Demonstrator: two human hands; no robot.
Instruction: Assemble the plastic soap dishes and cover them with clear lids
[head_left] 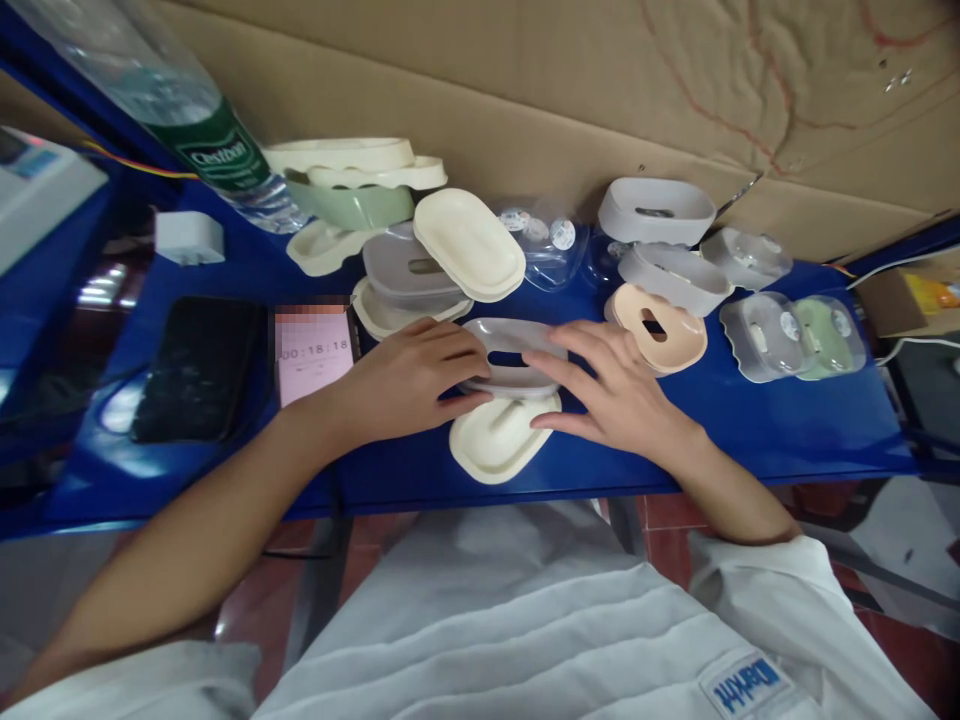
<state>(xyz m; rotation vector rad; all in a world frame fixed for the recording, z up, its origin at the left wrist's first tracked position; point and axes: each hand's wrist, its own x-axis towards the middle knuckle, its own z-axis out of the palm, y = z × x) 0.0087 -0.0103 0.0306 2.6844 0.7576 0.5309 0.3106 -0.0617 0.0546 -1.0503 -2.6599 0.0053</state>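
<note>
A grey oval soap dish (516, 377) with a slot in its middle sits in front of me, between both hands. My left hand (409, 385) is closed on its left end, fingers over the rim and thumb low along the front. On the other side, my right hand (619, 395) has its fingers spread, the fingertips at the dish's right rim and the thumb apart below. Just in front of the dish lies a cream oval tray (499, 445), partly covered by it. The right thumb is over this tray's edge.
Behind are a cream lid (471, 245), a grey dish (397, 268) and stacked cream and green parts (360, 205). To the right stand grey shells (656, 212), a peach dish (664, 335) and clear-covered boxes (772, 335). Phones (199, 365), a charger (189, 238) and a bottle (217, 150) are left.
</note>
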